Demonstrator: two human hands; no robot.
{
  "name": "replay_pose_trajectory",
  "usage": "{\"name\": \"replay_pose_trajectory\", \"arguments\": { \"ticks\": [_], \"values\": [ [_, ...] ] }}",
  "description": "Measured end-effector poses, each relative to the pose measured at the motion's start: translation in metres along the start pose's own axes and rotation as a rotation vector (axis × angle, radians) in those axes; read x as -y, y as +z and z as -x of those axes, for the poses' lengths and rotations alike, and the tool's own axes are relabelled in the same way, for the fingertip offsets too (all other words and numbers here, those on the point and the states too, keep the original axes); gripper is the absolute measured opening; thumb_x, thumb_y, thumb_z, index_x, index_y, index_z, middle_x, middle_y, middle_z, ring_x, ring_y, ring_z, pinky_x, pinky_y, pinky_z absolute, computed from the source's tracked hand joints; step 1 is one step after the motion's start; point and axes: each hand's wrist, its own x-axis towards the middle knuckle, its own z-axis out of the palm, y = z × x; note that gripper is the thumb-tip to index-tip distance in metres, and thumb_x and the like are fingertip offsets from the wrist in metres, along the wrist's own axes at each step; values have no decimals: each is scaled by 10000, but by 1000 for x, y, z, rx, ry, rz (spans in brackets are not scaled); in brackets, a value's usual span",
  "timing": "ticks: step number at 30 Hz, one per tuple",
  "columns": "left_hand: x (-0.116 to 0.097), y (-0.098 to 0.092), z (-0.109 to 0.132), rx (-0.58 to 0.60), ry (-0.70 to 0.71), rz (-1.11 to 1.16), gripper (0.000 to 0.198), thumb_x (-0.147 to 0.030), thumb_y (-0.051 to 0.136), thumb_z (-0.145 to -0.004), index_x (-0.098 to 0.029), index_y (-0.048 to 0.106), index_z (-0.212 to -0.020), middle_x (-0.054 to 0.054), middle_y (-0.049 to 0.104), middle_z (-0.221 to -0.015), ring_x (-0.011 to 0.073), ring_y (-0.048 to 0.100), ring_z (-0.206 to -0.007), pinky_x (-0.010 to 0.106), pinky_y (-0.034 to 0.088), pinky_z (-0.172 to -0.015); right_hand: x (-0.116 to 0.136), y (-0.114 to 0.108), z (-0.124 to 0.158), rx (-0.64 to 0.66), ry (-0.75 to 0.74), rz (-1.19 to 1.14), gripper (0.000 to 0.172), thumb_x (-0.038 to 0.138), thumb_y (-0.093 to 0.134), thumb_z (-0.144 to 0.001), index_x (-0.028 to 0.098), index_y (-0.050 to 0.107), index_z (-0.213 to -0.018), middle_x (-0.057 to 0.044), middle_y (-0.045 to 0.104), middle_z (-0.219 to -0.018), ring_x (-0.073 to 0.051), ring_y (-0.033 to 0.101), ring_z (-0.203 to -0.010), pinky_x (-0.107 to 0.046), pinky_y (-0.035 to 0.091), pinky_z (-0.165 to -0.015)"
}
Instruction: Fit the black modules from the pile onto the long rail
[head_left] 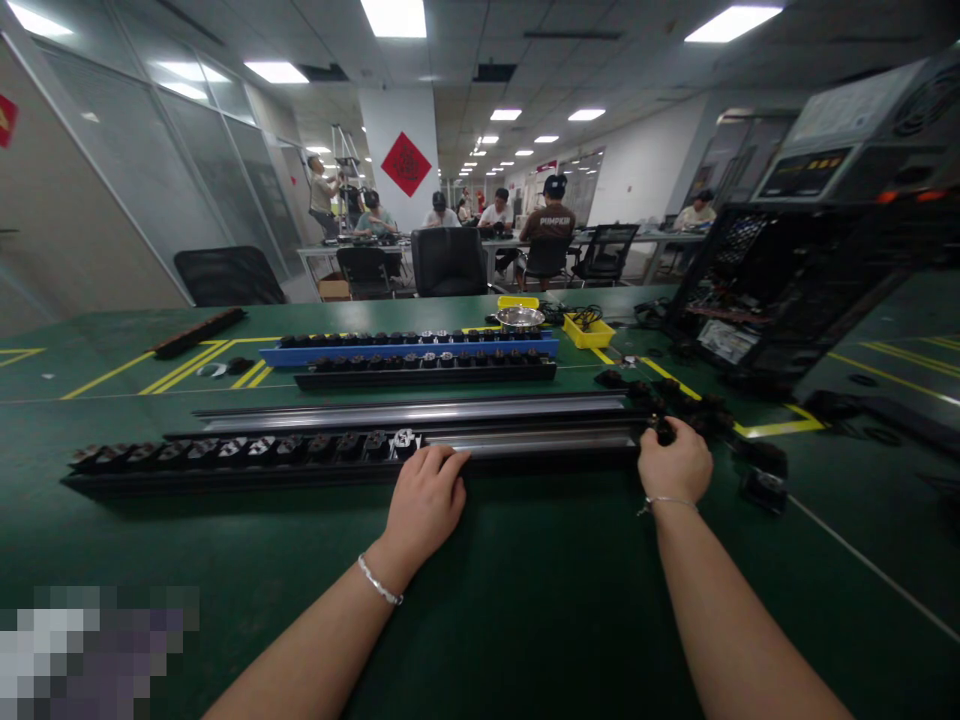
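My left hand (426,500) is closed over the front edge of a long black rail (247,482), its fingers beside the last part of a row. Small black parts with metallic tops (262,447) stand along the rail's left half; a silvery one (405,440) is nearest my fingers. To the right of that hand, the rail's bright inner channel (547,440) shows bare. At the rail's right end my right hand (677,462) pinches a small black part (663,430), mostly hidden by the fingers. A second rail with a shiny channel (420,413) lies just behind.
Farther back are a blue rail (360,352) and a black rail (420,376), both filled with parts. A metal dish (520,318) and a yellow bin (588,332) stand behind them. Loose black parts (701,412) lie at right, before an opened computer case (739,290). People sit beyond.
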Motion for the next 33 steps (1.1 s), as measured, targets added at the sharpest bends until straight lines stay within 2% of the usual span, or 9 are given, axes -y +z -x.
{"name": "replay_pose_trajectory", "arguments": {
  "ticks": [17,22,24,29,33],
  "values": [
    [0,0,0,-8,-5,-12,353,-160,496,-794,-224,571,-1133,66,594,-1047,216,525,-988,383,456,-872,-5,0,-6,-39,15,25,421,317,487,-723,116,630,-1064,-145,620,-953,-264,541,-884,-405,419,-820],
    [1,1,0,9,-10,-8,353,-160,491,-803,-217,563,-1143,64,590,-1062,215,516,-987,382,452,-872,-24,-4,-19,-55,61,97,442,318,493,-723,113,619,-1093,-159,619,-978,-278,546,-906,-408,426,-816],
    [1,1,0,6,-5,-4,348,-162,489,-806,-214,564,-1142,68,590,-1059,215,517,-983,386,453,-869,-37,-5,-25,-22,74,99,443,331,500,-717,124,623,-1090,-150,624,-986,-278,548,-919,-406,428,-821],
    [1,0,0,3,1,2,341,-166,484,-813,-219,565,-1139,71,594,-1047,218,523,-981,397,456,-865,-57,3,-34,180,169,83,446,372,531,-695,179,633,-1083,-119,636,-1002,-263,564,-874,-413,445,-782],
    [0,-2,-1,14,8,-3,341,-173,474,-818,-217,562,-1144,71,594,-1052,218,526,-986,398,454,-881,-61,10,-40,224,117,118,447,373,530,-687,200,636,-1084,-119,633,-1018,-278,555,-893,-422,445,-756]
  ]
}}
